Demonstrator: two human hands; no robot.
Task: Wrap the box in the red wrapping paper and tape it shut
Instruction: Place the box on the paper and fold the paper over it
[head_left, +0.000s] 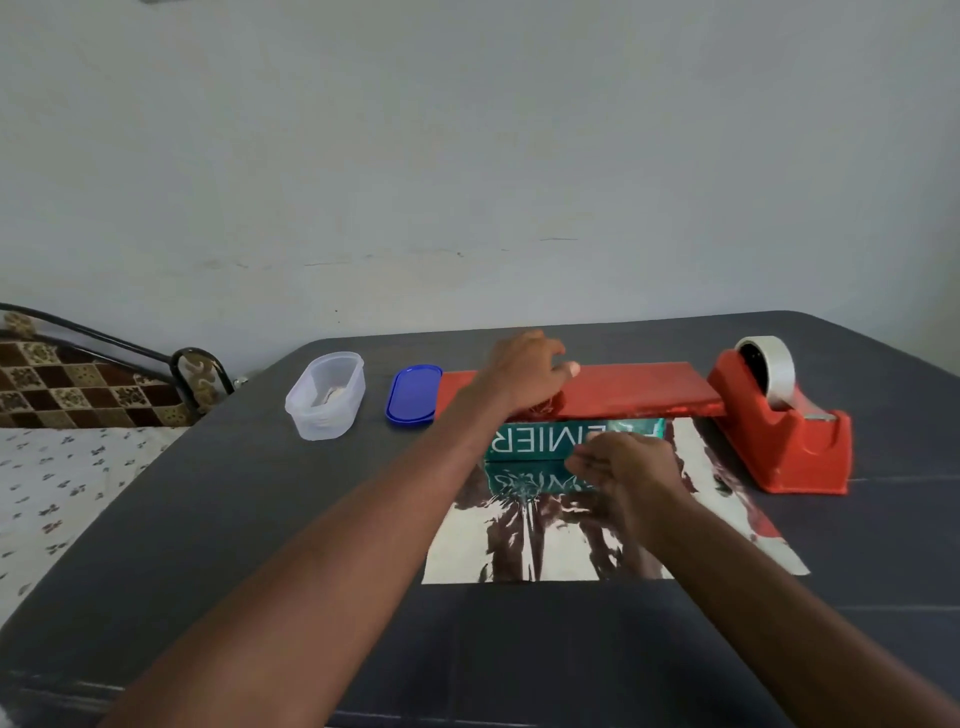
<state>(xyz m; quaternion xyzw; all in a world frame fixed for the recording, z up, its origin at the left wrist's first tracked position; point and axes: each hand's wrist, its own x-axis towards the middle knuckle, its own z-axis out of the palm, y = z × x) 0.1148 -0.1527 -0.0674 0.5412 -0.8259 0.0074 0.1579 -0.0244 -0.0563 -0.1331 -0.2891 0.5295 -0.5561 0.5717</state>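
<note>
A green box (540, 440) with white letters lies on the shiny silver back of the wrapping paper (550, 545). The far flap of the paper, red side up (634, 391), is folded over the box's top. My left hand (524, 371) presses down on that red flap, fingers curled over its far edge. My right hand (626, 462) hovers at the box's near side with thumb and fingers pinched together; whether it holds a bit of tape is not visible. A red tape dispenser (784, 436) with a clear tape roll stands to the right of the box.
A clear plastic tub (326, 396) and its blue lid (413, 395) sit left of the paper on the dark grey table (260, 519). A bed with a patterned cover (67, 384) lies past the table's left edge. A pale wall stands behind.
</note>
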